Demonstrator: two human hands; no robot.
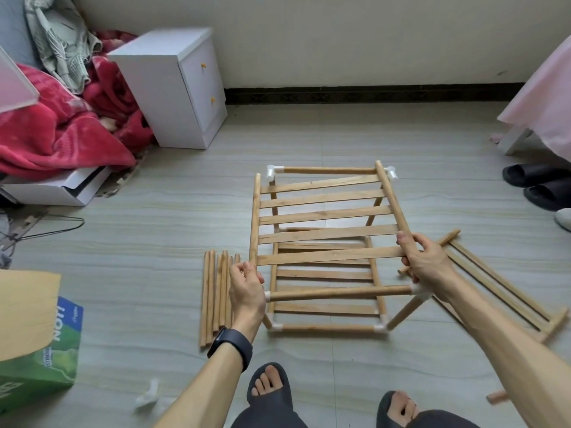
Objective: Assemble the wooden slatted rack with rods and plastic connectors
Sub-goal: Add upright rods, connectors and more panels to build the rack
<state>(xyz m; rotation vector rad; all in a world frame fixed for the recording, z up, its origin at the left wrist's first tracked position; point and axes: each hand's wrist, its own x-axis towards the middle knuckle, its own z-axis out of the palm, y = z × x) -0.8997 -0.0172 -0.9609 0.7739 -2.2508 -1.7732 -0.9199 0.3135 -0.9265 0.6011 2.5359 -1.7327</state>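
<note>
L hand (245, 282), R hand (423, 261): fingers clamped on slat panel (324, 211) rails above frame (340, 293) (tile floor (154, 242), prob. bedroom).

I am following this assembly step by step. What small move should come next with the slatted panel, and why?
Probably turn the slatted panel square: held by left hand and right hand, it lies skewed over the frame, its rails off the far connectors.

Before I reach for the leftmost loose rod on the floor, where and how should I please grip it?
Probably at mid-length, coming from above and its left: the leftmost rod lies flat with bare floor on that side, while other rods lie against its right.
</note>
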